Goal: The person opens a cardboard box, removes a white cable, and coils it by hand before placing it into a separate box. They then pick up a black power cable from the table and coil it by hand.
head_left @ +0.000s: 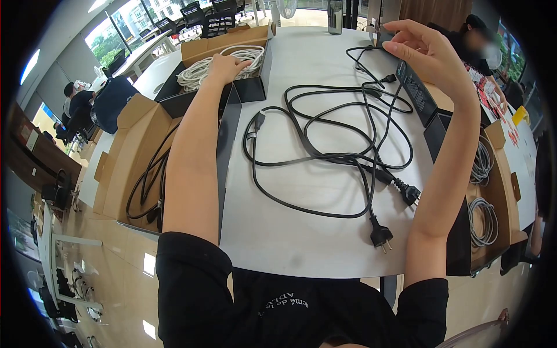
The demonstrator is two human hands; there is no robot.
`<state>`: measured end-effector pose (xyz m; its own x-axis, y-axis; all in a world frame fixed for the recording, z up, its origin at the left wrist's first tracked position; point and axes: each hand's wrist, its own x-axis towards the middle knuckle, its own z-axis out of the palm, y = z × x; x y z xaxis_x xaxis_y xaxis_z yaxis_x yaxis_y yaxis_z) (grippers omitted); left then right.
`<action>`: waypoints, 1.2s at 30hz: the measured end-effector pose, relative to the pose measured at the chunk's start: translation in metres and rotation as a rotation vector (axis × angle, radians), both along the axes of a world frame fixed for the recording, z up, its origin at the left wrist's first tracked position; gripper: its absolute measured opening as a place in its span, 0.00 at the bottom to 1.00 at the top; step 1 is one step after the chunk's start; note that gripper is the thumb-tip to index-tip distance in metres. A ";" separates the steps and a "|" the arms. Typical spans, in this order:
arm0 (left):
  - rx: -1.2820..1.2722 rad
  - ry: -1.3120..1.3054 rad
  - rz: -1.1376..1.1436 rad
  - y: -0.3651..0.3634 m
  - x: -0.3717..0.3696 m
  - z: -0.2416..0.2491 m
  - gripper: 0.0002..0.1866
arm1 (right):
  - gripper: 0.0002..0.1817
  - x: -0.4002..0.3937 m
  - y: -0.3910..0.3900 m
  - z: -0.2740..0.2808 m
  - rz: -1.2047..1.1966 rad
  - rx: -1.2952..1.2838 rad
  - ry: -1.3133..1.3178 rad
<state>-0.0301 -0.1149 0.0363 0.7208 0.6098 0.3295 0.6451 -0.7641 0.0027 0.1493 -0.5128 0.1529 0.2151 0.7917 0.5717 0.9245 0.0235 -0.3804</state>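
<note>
My left hand (224, 69) reaches into an open black box (250, 90) at the back left. Its fingers are partly hidden and bent around a bundle of white cable (248, 54). Above the table's right side, my right hand (428, 51) is raised with thumb and fingers apart, holding nothing. Between my arms, black power cords (325, 155) lie in loose, overlapping loops. One plug (381, 234) points towards me near the front, and a second plug (409, 192) lies just behind it. A connector end (259, 120) rests at the left of the loops.
At left, an open box (136, 156) holds black cords (152, 180). Another open box (510, 214) at right contains grey cable coils (483, 221). A bottle (335, 17) stands at the back of the white table (301, 249). A person (473, 43) sits beyond, at the right.
</note>
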 end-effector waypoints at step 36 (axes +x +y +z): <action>-0.750 -0.358 0.462 0.116 0.006 -0.034 0.25 | 0.28 0.003 0.017 -0.010 0.011 0.049 -0.004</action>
